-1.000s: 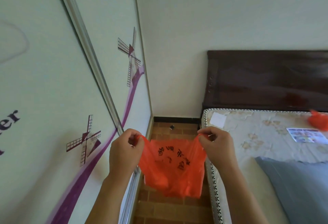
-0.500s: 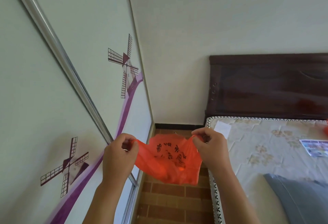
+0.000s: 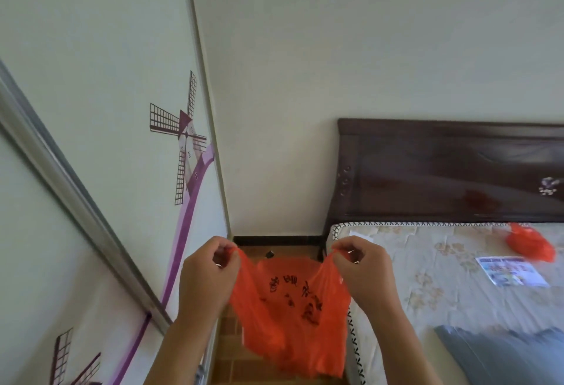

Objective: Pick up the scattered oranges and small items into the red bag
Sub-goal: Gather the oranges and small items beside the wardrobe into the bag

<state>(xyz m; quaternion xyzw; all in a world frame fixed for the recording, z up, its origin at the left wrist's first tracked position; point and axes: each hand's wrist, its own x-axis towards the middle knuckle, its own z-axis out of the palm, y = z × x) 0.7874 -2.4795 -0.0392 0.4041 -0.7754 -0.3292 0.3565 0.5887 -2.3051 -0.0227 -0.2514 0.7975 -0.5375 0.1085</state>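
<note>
Both hands pinch the red bag (image 3: 290, 317) by its handles, left hand (image 3: 207, 274) and right hand (image 3: 363, 271) pulling them apart above the brick floor (image 3: 232, 363); its contents cannot be seen. Farther off, on the mattress (image 3: 427, 262), lies a leaflet (image 3: 512, 271), then another red bag (image 3: 531, 241).

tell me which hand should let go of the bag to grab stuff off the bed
Right, probably. The right hand is beside the mattress; the left hand is by the wardrobe door and can keep holding the red bag.
</note>
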